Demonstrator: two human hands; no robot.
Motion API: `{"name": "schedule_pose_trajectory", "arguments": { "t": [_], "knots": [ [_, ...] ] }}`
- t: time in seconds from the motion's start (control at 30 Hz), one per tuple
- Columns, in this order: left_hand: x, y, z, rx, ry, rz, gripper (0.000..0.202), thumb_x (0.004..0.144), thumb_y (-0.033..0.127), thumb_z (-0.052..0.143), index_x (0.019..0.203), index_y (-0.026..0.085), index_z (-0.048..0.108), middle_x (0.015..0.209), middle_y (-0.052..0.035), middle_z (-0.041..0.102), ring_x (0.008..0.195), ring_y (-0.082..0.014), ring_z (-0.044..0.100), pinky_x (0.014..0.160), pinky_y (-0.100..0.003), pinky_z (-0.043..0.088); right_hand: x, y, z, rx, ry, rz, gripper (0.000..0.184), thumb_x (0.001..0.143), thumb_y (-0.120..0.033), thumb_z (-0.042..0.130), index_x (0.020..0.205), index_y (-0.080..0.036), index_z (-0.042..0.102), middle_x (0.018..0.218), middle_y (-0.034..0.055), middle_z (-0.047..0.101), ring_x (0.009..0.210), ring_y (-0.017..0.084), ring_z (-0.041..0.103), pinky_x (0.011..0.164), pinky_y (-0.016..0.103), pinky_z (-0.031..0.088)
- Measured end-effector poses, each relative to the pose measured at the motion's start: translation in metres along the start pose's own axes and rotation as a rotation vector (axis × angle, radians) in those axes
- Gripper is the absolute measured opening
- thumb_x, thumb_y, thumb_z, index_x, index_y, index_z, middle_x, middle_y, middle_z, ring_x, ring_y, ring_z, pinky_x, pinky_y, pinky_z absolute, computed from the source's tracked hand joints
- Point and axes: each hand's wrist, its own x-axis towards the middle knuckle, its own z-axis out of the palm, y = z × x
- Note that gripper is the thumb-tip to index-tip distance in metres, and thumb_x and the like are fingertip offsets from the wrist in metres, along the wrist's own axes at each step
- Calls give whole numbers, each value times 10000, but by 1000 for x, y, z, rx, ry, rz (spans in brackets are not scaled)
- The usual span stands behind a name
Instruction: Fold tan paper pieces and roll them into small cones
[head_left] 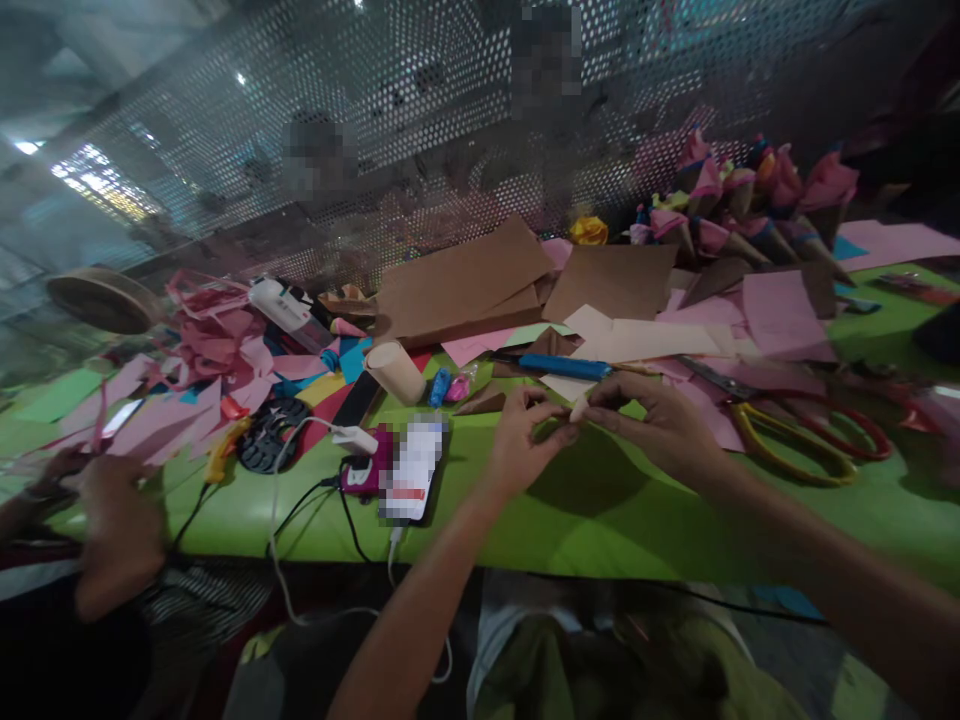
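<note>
Over the green table (480, 520), my left hand (529, 440) and my right hand (652, 415) meet, both with fingers pinched. Between their fingertips is a small pale piece (578, 408), perhaps rolled paper; its kind is too small to make out. Just behind the hands lies a blue cutter-like tool (566, 366). To the right of my right hand rest large scissors with yellow and red handles (799, 440). Left of my left hand, a phone (415, 468) lies plugged into a white cable.
A magenta power strip (369, 465), a yellow glue gun (225, 450) and a cardboard tube (396, 372) stand left. Brown cardboard (465, 280) and pink paper (784, 315) lie behind. Paper flower cones (750, 200) are piled back right. Another person's hand (120, 500) is far left.
</note>
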Motion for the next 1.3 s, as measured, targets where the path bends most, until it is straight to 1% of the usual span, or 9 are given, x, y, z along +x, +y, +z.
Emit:
{"name": "schedule_pose_trajectory", "arguments": {
  "t": [0.13, 0.2, 0.37, 0.53, 0.63, 0.77, 0.97, 1.17, 1.3],
  "knots": [
    [0, -1, -1, -361, -43, -251, 360, 796, 539, 773, 862, 188, 725, 907, -41, 642, 895, -190, 587, 849, -336, 470, 1, 3, -2, 40, -39, -12, 275, 854, -535, 689, 888, -269, 745, 957, 61, 757, 924, 249, 683, 829, 375, 538],
    [-1, -1, -3, -528, -26, -363, 437, 714, 584, 829, 864, 187, 726, 874, -22, 662, 861, -165, 585, 837, -310, 464, 1, 5, -4, 57, -92, 8, 337, 857, -588, 671, 919, -270, 763, 1010, 70, 761, 978, 269, 685, 879, 402, 538],
    [-2, -4, -5, -742, 9, -513, 517, 550, 582, 929, 833, 193, 742, 804, 12, 664, 774, -117, 579, 770, -257, 466, 2, 8, -4, 16, -210, 17, 469, 838, -701, 635, 980, -277, 778, 1038, 86, 739, 1033, 300, 672, 926, 447, 536],
    [-2, -3, -6, -713, -16, -502, 528, 560, 571, 929, 897, 200, 766, 899, -14, 705, 842, -146, 609, 805, -273, 481, 3, 7, -2, -74, -234, -75, 447, 868, -692, 600, 823, -268, 731, 984, 87, 681, 1000, 277, 653, 920, 450, 532],
    [-2, 2, -8, -664, -62, -431, 536, 650, 569, 888, 1049, 234, 762, 1032, -37, 720, 977, -181, 631, 900, -300, 485, 3, 7, -2, -81, -213, -100, 438, 862, -671, 630, 737, -255, 691, 962, 81, 672, 977, 270, 646, 888, 437, 516],
    [-1, 6, -9, -571, -115, -382, 571, 750, 637, 785, 1156, 238, 732, 1059, -61, 720, 1061, -230, 641, 960, -353, 487, 4, 7, -1, -102, -188, -114, 421, 834, -611, 708, 664, -235, 627, 857, 81, 692, 903, 267, 631, 812, 408, 473],
    [3, 2, -4, -488, -161, -354, 532, 756, 628, 780, 1065, 199, 717, 1032, -62, 706, 1036, -236, 632, 980, -375, 469, 3, 6, 2, -98, -232, -102, 406, 818, -568, 741, 651, -218, 620, 781, 71, 680, 813, 242, 604, 753, 374, 439],
    [1, 8, -8, -522, -85, -394, 448, 744, 591, 796, 920, 197, 677, 915, -19, 672, 905, -177, 605, 897, -320, 458, 3, 5, -2, -3, -298, -18, 457, 868, -671, 622, 822, -233, 742, 883, 78, 728, 869, 243, 646, 772, 360, 473],
    [0, 13, -11, -546, -62, -416, 411, 735, 557, 810, 920, 210, 691, 912, -21, 679, 885, -174, 589, 852, -309, 449, 4, 5, -3, -39, -326, -17, 492, 868, -686, 610, 699, -234, 704, 834, 68, 703, 842, 239, 643, 765, 365, 481]
  ]
}}
